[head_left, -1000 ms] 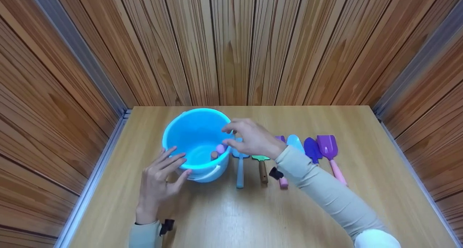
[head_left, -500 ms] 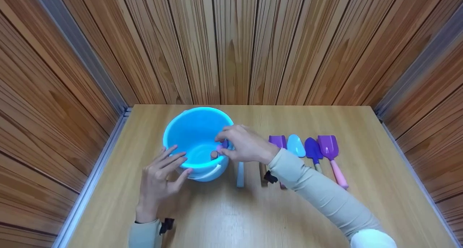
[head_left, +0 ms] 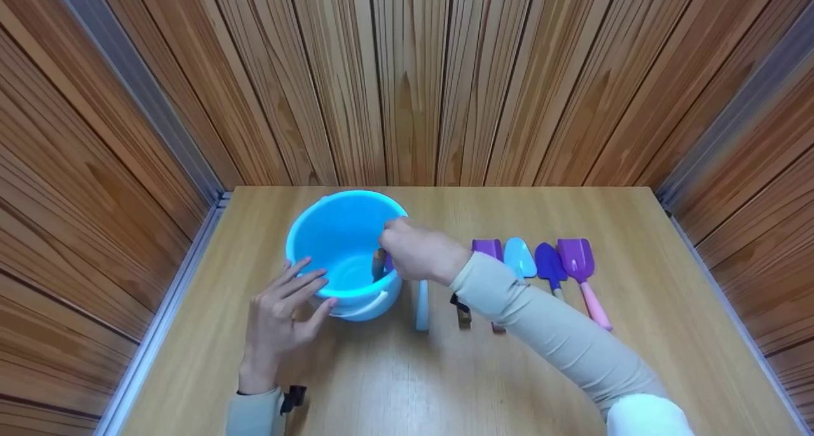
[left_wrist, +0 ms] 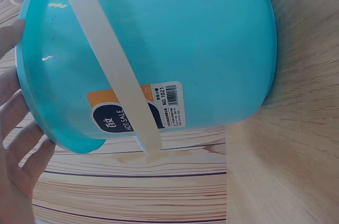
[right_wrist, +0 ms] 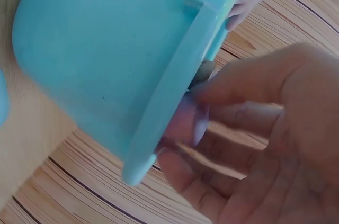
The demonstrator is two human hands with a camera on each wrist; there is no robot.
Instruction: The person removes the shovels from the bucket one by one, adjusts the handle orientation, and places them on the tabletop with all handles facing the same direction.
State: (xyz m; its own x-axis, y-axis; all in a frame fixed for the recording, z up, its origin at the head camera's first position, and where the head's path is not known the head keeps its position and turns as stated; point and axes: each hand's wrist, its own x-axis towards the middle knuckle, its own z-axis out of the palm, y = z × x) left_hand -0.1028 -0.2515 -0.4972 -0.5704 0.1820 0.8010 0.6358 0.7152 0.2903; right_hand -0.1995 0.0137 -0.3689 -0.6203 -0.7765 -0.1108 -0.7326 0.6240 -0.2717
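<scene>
A blue bucket (head_left: 334, 223) with a white carry handle (left_wrist: 114, 60) stands upright on the table. My left hand (head_left: 283, 315) rests against the bucket's near left rim, its fingers extended and spread. At the opposite rim, my right hand (head_left: 423, 252) reaches in with curled fingers. It grips around a brown handle (head_left: 379, 265) and a purple handle (right_wrist: 185, 121), both standing inside the bucket. The right wrist view shows the thumb at the brown one and fingers around the purple one. The lower ends of both are hidden.
Right of the bucket lies a row of toy shovels: a light blue handle (head_left: 422, 306), a purple scoop (head_left: 488, 248), a light blue shovel (head_left: 519, 258), a dark blue trowel (head_left: 550, 261) and a purple shovel (head_left: 577, 258) with pink handle. My right sleeve covers some.
My right hand has moved left and into the bucket, its fingers curling round the handles. The brown handle has risen and tilted. My left hand stays at the rim.
</scene>
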